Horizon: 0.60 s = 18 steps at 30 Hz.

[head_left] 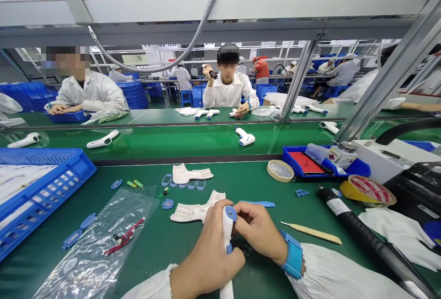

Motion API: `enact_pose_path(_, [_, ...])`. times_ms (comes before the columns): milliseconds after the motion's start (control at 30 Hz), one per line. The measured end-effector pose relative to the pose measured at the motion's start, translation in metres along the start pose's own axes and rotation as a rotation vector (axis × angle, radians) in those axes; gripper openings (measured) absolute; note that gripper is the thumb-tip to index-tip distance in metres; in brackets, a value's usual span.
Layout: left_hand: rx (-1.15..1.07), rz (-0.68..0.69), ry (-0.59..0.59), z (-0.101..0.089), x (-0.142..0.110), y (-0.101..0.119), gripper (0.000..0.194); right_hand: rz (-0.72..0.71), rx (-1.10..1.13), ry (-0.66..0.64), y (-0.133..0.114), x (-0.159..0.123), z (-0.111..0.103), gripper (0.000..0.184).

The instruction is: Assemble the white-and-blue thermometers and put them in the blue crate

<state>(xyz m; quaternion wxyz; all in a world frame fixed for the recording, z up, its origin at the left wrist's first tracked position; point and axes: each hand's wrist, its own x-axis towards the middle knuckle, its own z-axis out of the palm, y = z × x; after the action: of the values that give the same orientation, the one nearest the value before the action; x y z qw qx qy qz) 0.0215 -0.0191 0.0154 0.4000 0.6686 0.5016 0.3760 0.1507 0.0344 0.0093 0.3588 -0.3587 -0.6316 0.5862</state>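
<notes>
My left hand is wrapped around a white infrared thermometer, which stands roughly upright with its blue end at the top. The fingers of my right hand are closed against the side of that blue end; their tips are partly hidden. Just behind my left hand lies an opened white housing half, and another housing half rests farther back. Small blue plastic parts and a green circuit board are to the left. A blue strip-like tool lies beyond my right hand.
Left are a plastic bag with red wires and a blue basket. Right are a pick with a pale handle, a black electric screwdriver and a screw dish. Thermometers lie on the green belt; co-workers sit beyond.
</notes>
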Motion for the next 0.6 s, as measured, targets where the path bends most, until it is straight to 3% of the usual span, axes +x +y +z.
enact_pose_path(200, [-0.138, -0.107, 0.003, -0.0052, 0.0019, 0.0009, 0.07, -0.033, 0.041, -0.133, -0.0075, 0.0016, -0.0048, 0.009])
enact_pose_path(600, [-0.006, -0.075, 0.051, -0.001, 0.0001, -0.0042, 0.077, -0.07, 0.001, -0.077, -0.0005, -0.0022, 0.0005, 0.009])
